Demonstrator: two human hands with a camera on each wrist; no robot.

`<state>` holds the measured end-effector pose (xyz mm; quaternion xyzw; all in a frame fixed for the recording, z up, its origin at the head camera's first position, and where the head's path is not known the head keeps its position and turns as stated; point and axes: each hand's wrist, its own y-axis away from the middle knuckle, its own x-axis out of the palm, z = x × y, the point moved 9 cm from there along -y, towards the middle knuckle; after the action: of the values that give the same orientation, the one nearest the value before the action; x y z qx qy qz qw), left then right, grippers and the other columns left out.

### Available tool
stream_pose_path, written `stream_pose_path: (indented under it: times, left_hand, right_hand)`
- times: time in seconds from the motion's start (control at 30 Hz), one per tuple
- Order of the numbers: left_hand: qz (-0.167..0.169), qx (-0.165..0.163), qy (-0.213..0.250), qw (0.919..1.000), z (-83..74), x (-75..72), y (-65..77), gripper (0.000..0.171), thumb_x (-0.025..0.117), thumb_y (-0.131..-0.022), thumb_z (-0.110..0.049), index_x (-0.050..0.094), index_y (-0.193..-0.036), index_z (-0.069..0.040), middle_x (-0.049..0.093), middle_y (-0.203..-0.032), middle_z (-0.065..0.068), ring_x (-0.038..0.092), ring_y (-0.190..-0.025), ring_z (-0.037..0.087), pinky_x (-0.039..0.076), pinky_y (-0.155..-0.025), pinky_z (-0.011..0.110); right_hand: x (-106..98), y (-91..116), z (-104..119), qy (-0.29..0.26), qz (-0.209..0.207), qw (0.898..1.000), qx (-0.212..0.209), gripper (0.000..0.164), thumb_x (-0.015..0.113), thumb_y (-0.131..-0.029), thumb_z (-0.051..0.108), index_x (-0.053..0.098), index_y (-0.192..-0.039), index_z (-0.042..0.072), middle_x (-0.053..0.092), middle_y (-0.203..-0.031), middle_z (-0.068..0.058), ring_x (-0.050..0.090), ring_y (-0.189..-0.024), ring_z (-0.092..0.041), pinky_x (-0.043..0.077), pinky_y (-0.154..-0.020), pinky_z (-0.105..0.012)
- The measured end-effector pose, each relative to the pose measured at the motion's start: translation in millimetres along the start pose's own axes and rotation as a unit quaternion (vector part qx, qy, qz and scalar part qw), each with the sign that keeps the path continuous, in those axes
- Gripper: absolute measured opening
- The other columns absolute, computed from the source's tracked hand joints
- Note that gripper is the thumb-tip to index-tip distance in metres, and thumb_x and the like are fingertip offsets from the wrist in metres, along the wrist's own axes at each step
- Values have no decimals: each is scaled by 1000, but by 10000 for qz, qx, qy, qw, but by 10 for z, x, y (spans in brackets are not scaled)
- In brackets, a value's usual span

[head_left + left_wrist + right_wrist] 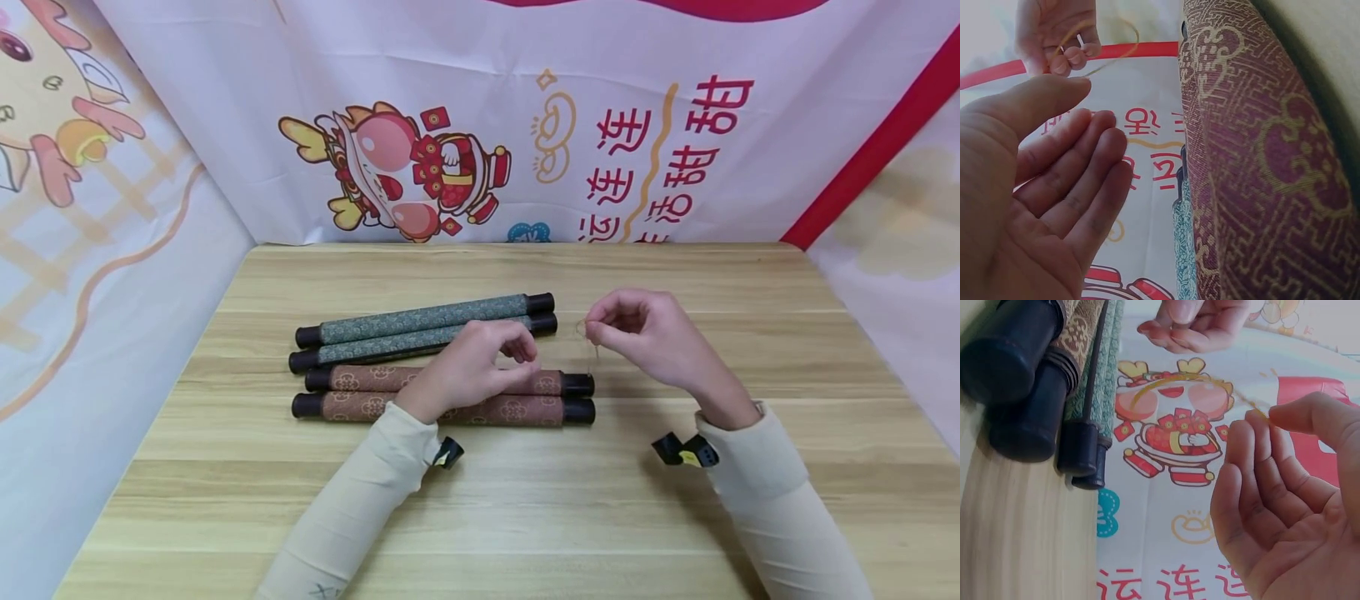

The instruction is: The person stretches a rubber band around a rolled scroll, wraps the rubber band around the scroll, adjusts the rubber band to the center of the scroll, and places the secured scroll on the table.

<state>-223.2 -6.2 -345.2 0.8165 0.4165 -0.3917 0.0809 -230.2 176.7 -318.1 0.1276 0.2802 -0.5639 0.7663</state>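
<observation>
My right hand (637, 329) pinches a thin yellowish string (1194, 376) between thumb and fingertips, and the string bows out in a loose loop. It is held up past the right ends of the scrolls. My left hand (480, 362) hovers over the scrolls with fingers loosely curved and thumb apart, holding nothing. Below it lie two maroon patterned scrolls (480, 412) with dark end knobs, side by side. Behind these are two green patterned scrolls (420, 319), set at a slight slant and partly hidden by the left hand.
The scrolls lie on a light wooden table (525, 508). A white cloth backdrop (240, 108) with cartoon prints and red writing rises at the table's back edge, and printed sheets flank both sides. A small black camera is strapped at each wrist.
</observation>
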Motion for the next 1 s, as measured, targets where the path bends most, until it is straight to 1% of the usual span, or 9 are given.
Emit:
stream_pose_path:
  times: [0.07, 0.17, 0.3, 0.37, 0.53, 0.63, 0.73, 0.87, 1.0]
  left_hand:
    - [143, -41, -148, 9998, 7, 24, 1, 11, 74, -100, -20, 73, -106, -11, 75, -102, 0, 71, -96, 12, 62, -90, 39]
    - [368, -153, -301, 9988, 28, 50, 12, 20, 74, -100, -23, 73, -114, -7, 75, -109, 5, 71, -102, 16, 61, -95, 40]
    - [571, -325, -507, 9966, 57, 59, 43, 31, 74, -100, -26, 70, -123, -5, 74, -120, 9, 69, -111, 20, 58, -101, 40]
    - [641, -381, -643, 9951, 64, 65, 63, 35, 74, -100, -27, 69, -127, -5, 73, -124, 9, 69, -116, 21, 56, -104, 40]
    - [839, -405, -986, 9908, 75, 97, 139, 47, 75, -99, -31, 65, -136, -4, 69, -134, 8, 65, -127, 24, 52, -112, 42]
    - [867, -338, -1202, 9884, 85, 109, 181, 55, 77, -97, -33, 62, -141, -4, 66, -138, 9, 63, -131, 25, 51, -114, 42]
    - [912, -290, -1372, 9859, 104, 121, 221, 65, 78, -95, -36, 57, -146, -3, 62, -142, 10, 60, -135, 26, 50, -115, 43]
    - [1165, -336, -1640, 9790, 152, 169, 282, 78, 80, -92, -42, 51, -152, -3, 58, -148, 10, 57, -138, 27, 48, -117, 44]
    - [1377, -331, -2009, 9693, 201, 222, 327, 88, 84, -87, -47, 48, -154, -2, 55, -152, 12, 55, -138, 30, 46, -119, 44]
  right_hand:
    - [-26, -4, -15, 221, -75, 9997, 21, 10, 73, -100, 18, 75, -102, 8, 75, -93, -10, 70, -79, -15, 57, -71, -22]
    - [-45, -21, -43, 572, -178, 9981, 110, 9, 74, -99, 18, 76, -101, 9, 75, -92, -7, 69, -81, -16, 57, -72, -21]
    - [-31, -52, -78, 871, -175, 9957, 267, 9, 73, -99, 17, 76, -101, 9, 75, -91, -7, 68, -82, -18, 56, -72, -21]
    - [-26, -63, -86, 970, -144, 9947, 309, 8, 73, -98, 15, 77, -101, 8, 75, -91, -7, 68, -81, -19, 56, -72, -21]
    - [-40, -62, -76, 1272, -153, 9914, 253, 7, 72, -97, 11, 77, -98, 7, 76, -88, -7, 67, -79, -18, 55, -69, -21]
    - [-58, -50, -78, 1482, -209, 9885, 229, 7, 72, -96, 10, 77, -96, 7, 75, -86, -6, 67, -77, -18, 55, -68, -21]
    - [-71, -35, -97, 1619, -221, 9861, 295, 6, 72, -96, 11, 77, -95, 7, 75, -84, -6, 66, -76, -17, 54, -66, -21]
    - [-71, -29, -109, 1681, -169, 9850, 356, 8, 72, -97, 13, 77, -95, 7, 74, -84, -6, 65, -75, -17, 53, -64, -22]
    - [-72, -38, -112, 1749, -179, 9840, 297, 8, 73, -97, 14, 77, -94, 7, 73, -83, -6, 64, -74, -16, 52, -63, -21]
